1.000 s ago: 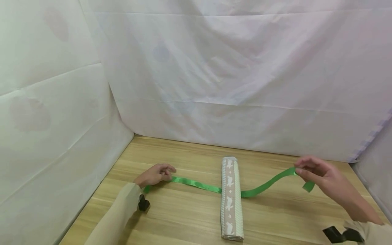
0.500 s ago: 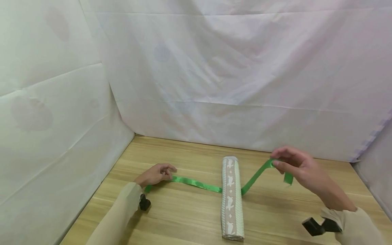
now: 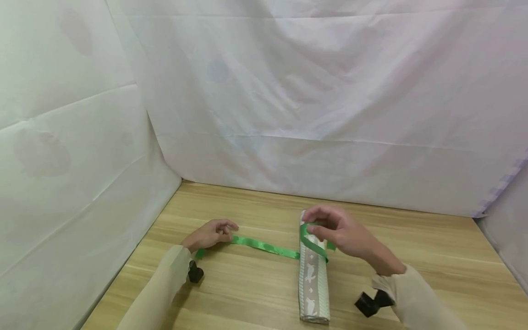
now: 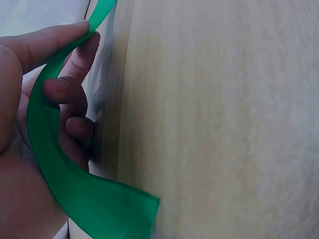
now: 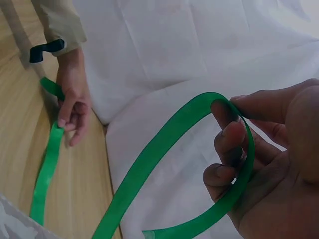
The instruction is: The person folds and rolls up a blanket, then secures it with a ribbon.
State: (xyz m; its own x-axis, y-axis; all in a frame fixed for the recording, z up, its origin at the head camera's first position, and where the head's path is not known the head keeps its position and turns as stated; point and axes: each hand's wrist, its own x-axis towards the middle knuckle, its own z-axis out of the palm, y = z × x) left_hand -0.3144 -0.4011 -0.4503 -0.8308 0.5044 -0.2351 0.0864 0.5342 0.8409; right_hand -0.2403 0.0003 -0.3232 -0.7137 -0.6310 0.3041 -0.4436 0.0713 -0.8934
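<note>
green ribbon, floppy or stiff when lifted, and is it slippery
The green ribbon is probably floppy, since it curls into a loose loop at the right hand. It is likely light, being a thin strip. Its sheen suggests it may slip.

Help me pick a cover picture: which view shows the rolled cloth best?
The head view shows most of the rolled cloth; the right hand and ribbon hide some. Right wrist: just a small part. Left wrist: nothing.
</note>
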